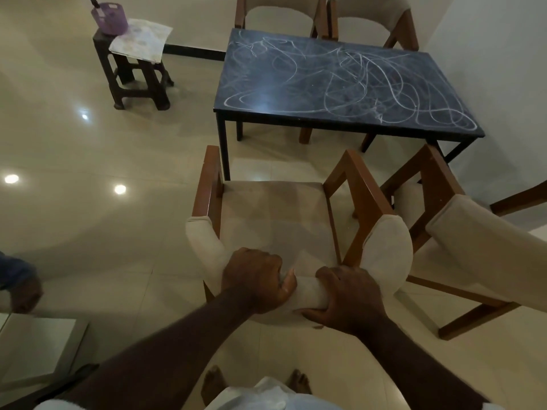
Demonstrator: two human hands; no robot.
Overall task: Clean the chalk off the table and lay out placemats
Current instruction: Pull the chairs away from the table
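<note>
Both hands, my left hand point(256, 278) and right hand point(349, 297), are clamped on the chair point(275, 214) backrest to clear my way; beyond its front edge, the table point(340, 81) is chalk-scrawled, with placemats point(139, 39) on the stool point(133, 75)

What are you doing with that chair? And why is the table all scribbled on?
The person has both hands on the padded back of a chair, the left hand and the right hand each closed in a grip on it. The chair stands a little way out from the dark table, whose top is covered in white chalk scribbles; none has been wiped off yet. A stool to the side holds a purple basket and what look like placemats.
</note>
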